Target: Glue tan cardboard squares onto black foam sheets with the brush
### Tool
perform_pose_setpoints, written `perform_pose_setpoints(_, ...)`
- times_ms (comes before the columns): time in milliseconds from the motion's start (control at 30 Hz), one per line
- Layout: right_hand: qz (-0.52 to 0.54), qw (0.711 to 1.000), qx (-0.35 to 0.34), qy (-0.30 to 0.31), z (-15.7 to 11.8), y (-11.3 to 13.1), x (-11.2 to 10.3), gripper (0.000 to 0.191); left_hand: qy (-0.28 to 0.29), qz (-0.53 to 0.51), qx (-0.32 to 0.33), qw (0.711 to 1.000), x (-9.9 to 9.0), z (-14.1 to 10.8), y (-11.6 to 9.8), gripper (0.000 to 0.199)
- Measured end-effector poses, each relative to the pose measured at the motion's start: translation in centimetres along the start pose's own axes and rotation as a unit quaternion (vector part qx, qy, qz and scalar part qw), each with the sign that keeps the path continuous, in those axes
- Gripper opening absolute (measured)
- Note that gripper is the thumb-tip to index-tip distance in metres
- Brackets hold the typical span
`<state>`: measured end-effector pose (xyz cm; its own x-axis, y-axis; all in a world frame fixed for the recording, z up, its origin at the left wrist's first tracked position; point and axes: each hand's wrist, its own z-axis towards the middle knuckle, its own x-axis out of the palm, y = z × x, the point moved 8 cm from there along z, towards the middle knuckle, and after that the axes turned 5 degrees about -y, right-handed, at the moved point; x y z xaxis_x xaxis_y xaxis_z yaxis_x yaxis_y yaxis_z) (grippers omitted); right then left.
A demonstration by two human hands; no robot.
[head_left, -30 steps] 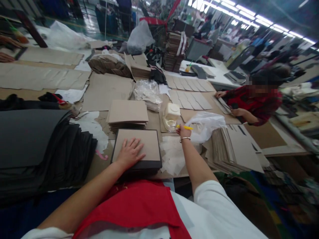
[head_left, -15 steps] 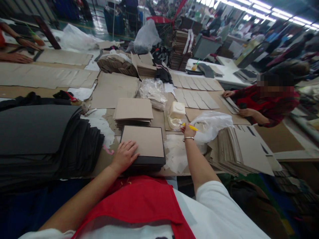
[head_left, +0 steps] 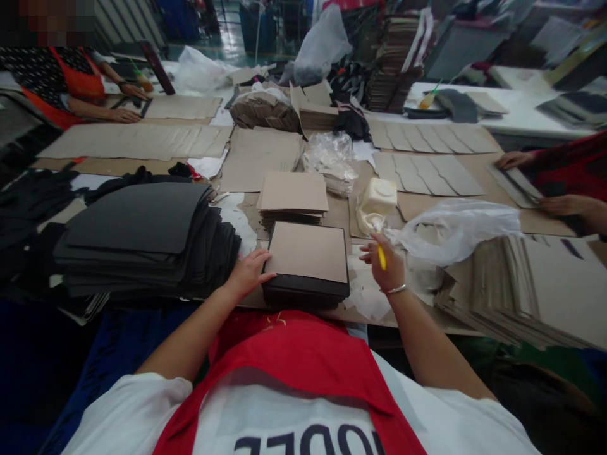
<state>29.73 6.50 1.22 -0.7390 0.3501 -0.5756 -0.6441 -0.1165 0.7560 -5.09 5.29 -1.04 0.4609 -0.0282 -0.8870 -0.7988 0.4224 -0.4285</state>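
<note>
Lower frame: partial dark digits on the wearer's white shirt, not legible. The counter (head_left: 294, 164) is covered with cardboard sheets. At centre, the left hand (head_left: 246, 273), grip apart, rests flat against the left edge of the board-topped black stack (head_left: 307, 265). The right hand (head_left: 389, 268), grip clamped on a yellow brush (head_left: 380, 251), has drawn back from the glue tub (head_left: 377, 201) just beyond. Black sheets (head_left: 142, 240) lie centre left. Upper left, another person's hands (head_left: 124, 115) press cardboard; the view has swung left.

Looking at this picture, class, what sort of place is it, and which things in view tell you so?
Most likely a factory floor for box or card goods. Stacks of cut brown cardboard and black sheets cover a long shared table, and another person works at it nearby.
</note>
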Motion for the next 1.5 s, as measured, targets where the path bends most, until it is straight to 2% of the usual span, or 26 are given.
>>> perform_pose_setpoints(67,-0.056,0.990,-0.113,0.070,-2.6,3.9,2.9,0.030,0.016,0.037,0.031,0.999,-0.3,0.1,-0.3,0.038)
perform_pose_setpoints(133,-0.118,0.960,-0.222,0.124,-4.9,6.8,5.5,0.022,0.046,0.095,0.084,0.991,-0.2,0.2,-1.1,0.034)
perform_pose_setpoints(233,-0.188,0.910,-0.328,0.172,-6.8,8.6,7.8,0.022,0.100,0.182,0.175,0.963,0.2,0.0,-2.6,0.033)
perform_pose_setpoints(300,-0.229,0.888,-0.353,0.187,-7.0,8.7,8.3,0.024,0.121,0.221,0.211,0.944,0.5,-0.2,-3.4,0.033)
perform_pose_setpoints(467,-0.310,0.844,-0.360,0.247,-7.1,9.2,9.0,0.021,0.135,0.272,0.249,0.920,0.3,-0.2,-4.3,0.039)
perform_pose_setpoints(533,-0.329,0.827,-0.361,0.279,-7.2,9.7,9.4,0.016,0.123,0.263,0.255,0.922,-0.3,-0.1,-4.5,0.036)
perform_pose_setpoints(600,-0.345,0.811,-0.362,0.304,-7.2,10.2,9.6,0.015,0.092,0.219,0.246,0.940,-1.3,0.2,-4.6,0.031)
perform_pose_setpoints(667,-0.359,0.805,-0.355,0.312,-7.0,10.5,9.5,0.017,0.031,0.130,0.200,0.971,-2.9,0.6,-4.2,0.024)
perform_pose_setpoints(733,-0.365,0.812,-0.344,0.298,-6.5,10.6,9.0,0.018,-0.052,-0.004,0.086,0.995,-4.4,0.8,-2.6,0.023)
perform_pose_setpoints(767,-0.364,0.818,-0.342,0.285,-6.3,10.7,8.7,0.018,-0.086,-0.085,0.008,0.993,-4.7,0.7,-1.3,0.025)
perform_pose_setpoints(800,-0.361,0.825,-0.343,0.270,-6.2,10.8,8.4,0.018,-0.107,-0.169,-0.074,0.977,-4.5,0.3,0.0,0.027)
perform_pose_setpoints(867,-0.346,0.836,-0.355,0.236,-6.2,10.9,8.0,0.019,-0.106,-0.321,-0.213,0.917,-2.7,-0.9,2.0,0.028)
perform_pose_setpoints(933,-0.326,0.844,-0.372,0.207,-6.5,10.9,7.8,0.020,-0.089,-0.414,-0.298,0.856,-0.8,-1.8,2.6,0.029)
perform_pose_setpoints(967,-0.315,0.848,-0.379,0.193,-6.7,10.9,7.7,0.020,-0.086,-0.437,-0.322,0.835,-0.2,-2.0,2.6,0.030)
perform_pose_setpoints(1033,-0.292,0.858,-0.389,0.166,-7.1,10.7,7.7,0.019,-0.082,-0.450,-0.346,0.819,0.3,-2.1,2.5,0.030)
perform_pose_setpoints(1133,-0.265,0.869,-0.397,0.133,-7.6,10.2,7.7,0.019,-0.050,-0.433,-0.357,0.826,0.4,-1.7,2.1,0.025)
perform_pose_setpoints(1267,-0.242,0.875,-0.401,0.123,-8.0,9.6,7.9,0.017,-0.002,-0.400,-0.389,0.830,0.9,-1.3,2.3,0.017)
perform_pose_setpoints(1500,-0.215,0.893,-0.371,0.135,-7.9,9.1,7.9,0.017,0.023,-0.392,-0.423,0.817,2.0,-1.3,2.9,0.017)
